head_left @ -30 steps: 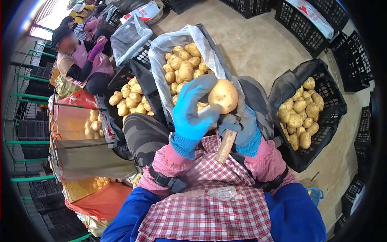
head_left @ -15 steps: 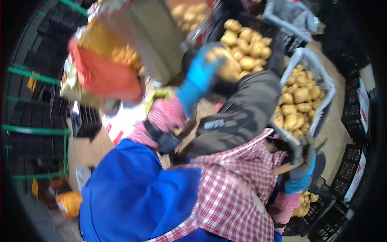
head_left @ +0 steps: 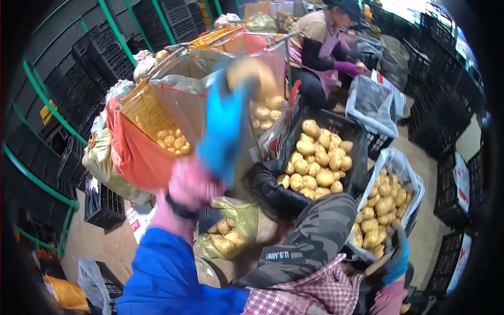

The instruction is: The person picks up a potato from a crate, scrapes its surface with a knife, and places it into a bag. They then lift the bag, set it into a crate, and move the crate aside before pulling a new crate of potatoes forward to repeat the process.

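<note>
Closest in, a checked apron (head_left: 315, 289) covers the lap and 1 knee in camouflage trousers (head_left: 320, 231) juts forward. Low at the right edge the right hand (head_left: 397, 258), in a blue glove, is closed around a wooden handle (head_left: 377, 265); whatever is on the end of the handle is hidden. Just beyond the knee, a green bag (head_left: 239, 220) of small potatoes lies on the floor.

The left hand (head_left: 223, 131), also in a blue glove, is held up high in the middle of the view. Its fingers appear wrapped around 1 potato (head_left: 252, 76) at the top of the glove, though blur softens both. The potato sits in the air in front of a tall open sack (head_left: 194, 68) that hangs from a frame, well above the floor.

The potato looks firm and dense, with some weight for its size and a dry, slightly dusty skin. It would not crush, but it would likely bruise if dropped. The safest hold is across its broad middle, with the fingers curled well round.

Further out there is a black crate (head_left: 341, 119) full of potatoes, and to its right a plastic-lined crate (head_left: 407, 176) holds more. An orange sack (head_left: 131, 152) sags to the left. At the back a co-worker (head_left: 315, 42) sits bent over another bin
</note>
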Demonstrator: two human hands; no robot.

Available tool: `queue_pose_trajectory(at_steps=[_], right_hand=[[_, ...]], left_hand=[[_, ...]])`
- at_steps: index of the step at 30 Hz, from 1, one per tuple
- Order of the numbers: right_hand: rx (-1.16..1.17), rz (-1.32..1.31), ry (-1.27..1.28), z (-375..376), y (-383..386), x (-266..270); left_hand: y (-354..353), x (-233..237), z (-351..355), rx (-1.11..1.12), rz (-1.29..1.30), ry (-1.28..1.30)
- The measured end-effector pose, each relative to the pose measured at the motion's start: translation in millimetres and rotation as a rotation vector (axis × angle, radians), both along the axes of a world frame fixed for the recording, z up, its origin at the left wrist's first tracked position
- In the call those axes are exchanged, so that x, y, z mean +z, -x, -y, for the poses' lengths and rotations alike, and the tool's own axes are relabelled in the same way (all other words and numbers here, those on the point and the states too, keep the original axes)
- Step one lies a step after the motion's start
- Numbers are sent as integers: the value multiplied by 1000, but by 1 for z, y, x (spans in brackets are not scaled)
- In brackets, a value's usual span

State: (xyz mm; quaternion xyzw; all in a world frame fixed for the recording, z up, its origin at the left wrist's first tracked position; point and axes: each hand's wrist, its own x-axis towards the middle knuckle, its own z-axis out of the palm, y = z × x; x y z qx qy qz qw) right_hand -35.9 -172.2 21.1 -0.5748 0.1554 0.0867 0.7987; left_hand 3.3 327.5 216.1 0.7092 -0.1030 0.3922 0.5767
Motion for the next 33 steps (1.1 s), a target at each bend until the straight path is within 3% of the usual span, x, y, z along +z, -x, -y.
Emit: queue_pose_trajectory(at_steps=[3,4,5,6,7,8,9,11,12,13,14,15,16,19,22,23,26,28,29,31,32,33], right_hand=[[135,305,198,12,-2,18],[78,303,173,28,-1,11],[92,410,422,44,-1,8],[89,458,359,60,-5,13],[-50,289,140,70,-8,23],[-181,152,-91,79,-5,29],[-258,204,6,88,4,25],[-373,305,216,95,8,20],[-427,213,143,104,10,14],[-480,126,68,113,10,8],[-532,49,-7,119,10,4],[-470,76,-145,120,13,9],[-450,141,-36,116,14,17],[-422,250,230,126,13,17],[-463,181,189,129,11,32],[-458,196,155,132,12,32],[-419,47,-1,136,7,27],[-329,61,22,133,7,22],[-280,73,39,131,7,19],[-233,252,321,117,6,-1],[-209,336,463,107,6,-14],[-258,463,738,88,4,-14]], left_hand=[[-94,70,-26,-10,57,-246],[-116,86,-32,-168,-18,-247],[-134,103,-32,-442,-149,-171],[-153,110,-15,-727,-328,-84],[-180,106,6,-903,-533,-78],[-209,82,55,-633,-571,-722],[-234,48,113,-282,-525,-1341],[-230,-59,205,-257,-491,-1429],[-187,-128,260,-606,-553,-916],[-150,-169,320,-769,-336,-846],[-151,-218,356,-640,-386,-1079],[-159,-273,386,-523,-385,-1144],[-167,-314,412,-402,-379,-1204],[-166,-360,466,-256,-796,-1271],[-181,-385,473,-153,-817,-1215],[-193,-386,462,-427,-855,-1030],[-177,-345,446,-969,-1102,54],[-134,-258,436,-1210,-1351,667],[-123,-256,419,-1223,-1139,491],[-100,-221,386,-1605,-1202,793],[-72,-198,382,-1339,-1146,706],[-59,-195,367,-1510,-1139,858]])
